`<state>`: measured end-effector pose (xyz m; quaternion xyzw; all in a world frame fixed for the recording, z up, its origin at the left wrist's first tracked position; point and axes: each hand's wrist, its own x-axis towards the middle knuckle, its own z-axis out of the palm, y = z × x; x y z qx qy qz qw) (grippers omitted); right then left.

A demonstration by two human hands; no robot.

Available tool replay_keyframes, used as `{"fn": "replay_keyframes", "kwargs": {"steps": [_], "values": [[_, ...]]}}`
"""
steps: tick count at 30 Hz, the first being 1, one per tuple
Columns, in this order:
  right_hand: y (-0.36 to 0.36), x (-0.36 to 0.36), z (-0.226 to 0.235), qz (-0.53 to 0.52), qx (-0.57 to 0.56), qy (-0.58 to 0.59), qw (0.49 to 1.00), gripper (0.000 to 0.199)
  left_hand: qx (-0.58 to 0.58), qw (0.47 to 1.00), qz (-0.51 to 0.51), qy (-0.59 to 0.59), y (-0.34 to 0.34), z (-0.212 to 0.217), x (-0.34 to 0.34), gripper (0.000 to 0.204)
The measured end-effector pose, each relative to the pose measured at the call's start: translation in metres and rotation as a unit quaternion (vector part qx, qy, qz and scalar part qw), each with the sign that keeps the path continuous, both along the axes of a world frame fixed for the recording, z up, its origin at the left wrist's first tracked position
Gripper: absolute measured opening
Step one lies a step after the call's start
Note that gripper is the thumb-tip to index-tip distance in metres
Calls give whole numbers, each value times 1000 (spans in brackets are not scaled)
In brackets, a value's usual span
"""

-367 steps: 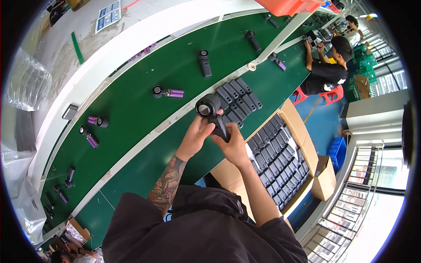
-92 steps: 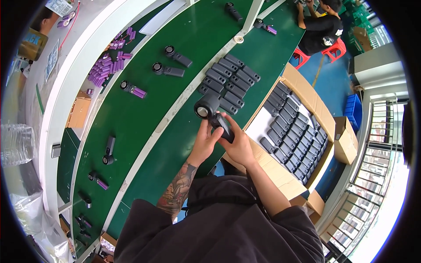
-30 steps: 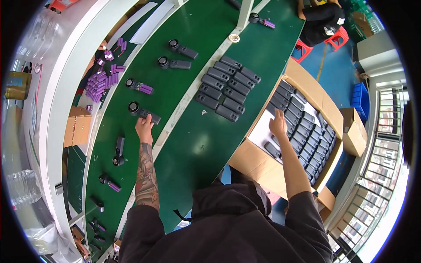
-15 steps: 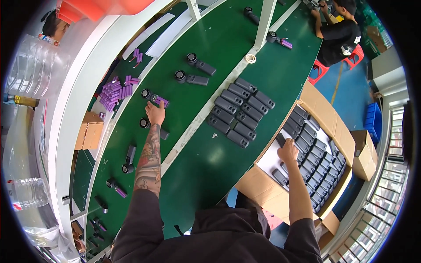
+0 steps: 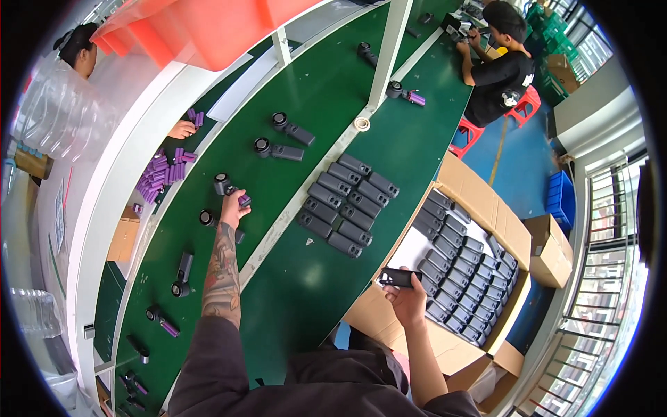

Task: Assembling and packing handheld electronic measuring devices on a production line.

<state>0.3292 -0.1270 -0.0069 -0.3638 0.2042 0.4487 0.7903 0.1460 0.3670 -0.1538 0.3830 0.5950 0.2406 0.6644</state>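
Note:
My left hand (image 5: 232, 209) is closed on a small device (image 5: 223, 184) with a round dark head and purple battery cells in its handle, over the green bench. My right hand (image 5: 408, 300) grips a dark grey plastic handle casing (image 5: 397, 277) at the near left side of an open carton (image 5: 479, 186). Inside that carton stand rows of similar casings (image 5: 455, 267). Between my hands, a block of more grey casings (image 5: 347, 201) lies on the green bench (image 5: 292, 306).
Round-headed devices (image 5: 286, 151) are spaced along the bench's left strip. A white post (image 5: 389, 55) rises from the bench. Behind the frame, another person's hand (image 5: 182, 130) is by purple cells (image 5: 161, 174). A co-worker (image 5: 501, 69) sits at the far right. A white ring (image 5: 362, 124) lies on the divider.
My right hand has lifted a casing from the carton and brought it left and nearer. My left hand now grips the device's purple part. Another person's hand has appeared; the view has shifted.

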Motion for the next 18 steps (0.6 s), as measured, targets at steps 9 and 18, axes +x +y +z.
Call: {"fn": "replay_keyframes", "kwargs": {"steps": [9,18], "values": [[15,-17,4,273,77,-119,951,44,-94,884,-100,-446,-197,93,-48,33],[64,-30,63,285,137,-10,949,56,-88,902,54,-420,-252,116,-31,41]]}}
